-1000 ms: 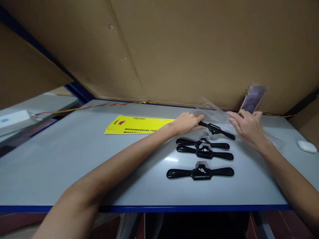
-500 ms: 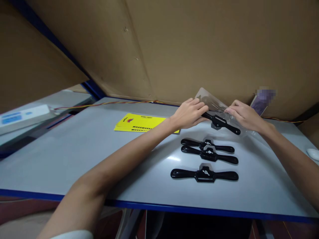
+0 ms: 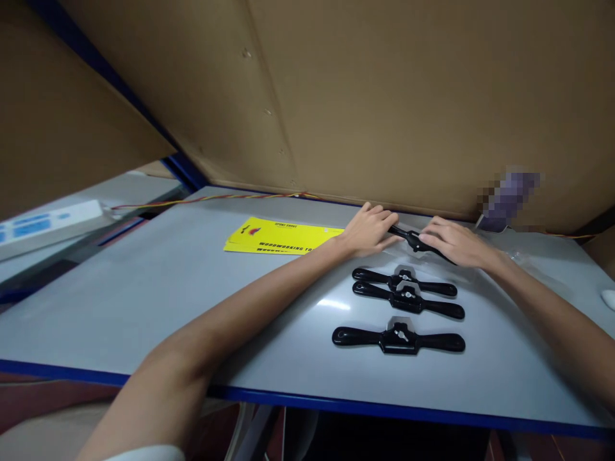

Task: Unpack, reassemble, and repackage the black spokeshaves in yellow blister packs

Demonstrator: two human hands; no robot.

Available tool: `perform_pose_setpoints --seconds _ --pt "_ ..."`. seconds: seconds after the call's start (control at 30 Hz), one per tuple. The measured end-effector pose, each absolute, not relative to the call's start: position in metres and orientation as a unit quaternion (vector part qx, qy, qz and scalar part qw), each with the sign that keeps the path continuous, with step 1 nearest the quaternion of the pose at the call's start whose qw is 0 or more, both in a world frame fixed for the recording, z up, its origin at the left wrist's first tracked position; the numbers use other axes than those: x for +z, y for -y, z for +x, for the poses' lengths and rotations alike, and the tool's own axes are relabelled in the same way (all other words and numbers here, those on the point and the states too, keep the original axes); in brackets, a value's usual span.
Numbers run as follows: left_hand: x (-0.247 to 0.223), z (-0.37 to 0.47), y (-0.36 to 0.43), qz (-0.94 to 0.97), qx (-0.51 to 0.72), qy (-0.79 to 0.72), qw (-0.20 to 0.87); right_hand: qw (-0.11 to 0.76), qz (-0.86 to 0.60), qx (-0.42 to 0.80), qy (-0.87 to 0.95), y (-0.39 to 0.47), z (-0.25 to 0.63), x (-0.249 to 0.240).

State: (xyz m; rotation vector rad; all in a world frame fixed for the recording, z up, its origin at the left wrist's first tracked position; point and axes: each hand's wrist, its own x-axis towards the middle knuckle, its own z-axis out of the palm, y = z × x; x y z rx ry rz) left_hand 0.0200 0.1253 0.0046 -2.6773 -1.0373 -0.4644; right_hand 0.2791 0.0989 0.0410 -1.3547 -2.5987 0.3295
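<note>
Fingers of the left hand [image 3: 368,231] clamp one end of a black tool [image 3: 413,241] at one o'clock; the right hand [image 3: 457,243] touches its other end, grip unclear. Three similar tools [image 3: 406,301] lie at its six o'clock.

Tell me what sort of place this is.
Probably a workshop or small factory workbench, judging by the plain grey table with its blue edge, the several matching black hand tools and the yellow cards printed with "WOODWORKING".
</note>
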Motion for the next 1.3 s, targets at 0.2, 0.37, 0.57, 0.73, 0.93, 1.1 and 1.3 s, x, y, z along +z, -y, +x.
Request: perform_pose_setpoints --seconds 0.2,0.37,0.57,0.73,0.93,1.1,1.3 --pt "0.002 0.023 -0.117 -0.906 -0.221 0.345 0.106 0.113 -0.504 0.109 0.849 -0.076 0.281 0.026" --pt "0.011 0.006 -0.124 -0.864 -0.269 0.425 0.02 0.183 -0.458 0.162 0.855 -0.08 0.29 0.011" --pt "0.005 -0.062 -0.125 -0.807 -0.25 0.53 0.08 0.166 -0.45 0.15 0.864 -0.088 0.293 0.016" --pt "-0.007 -0.114 -0.112 -0.85 -0.136 0.509 0.018 0.197 -0.472 0.113 0.852 -0.089 0.29 0.024" --pt "-0.005 -0.118 -0.111 -0.859 -0.073 0.503 -0.064 0.215 -0.523 0.1 0.819 -0.078 0.283 0.026" --pt "0.009 -0.107 -0.107 -0.854 -0.167 0.492 0.032 0.098 -0.483 0.126 0.861 -0.074 0.28 0.027" --pt "0.007 -0.097 -0.103 -0.859 -0.167 0.479 0.068 0.088 -0.42 0.134 0.893 -0.082 0.291 0.032"
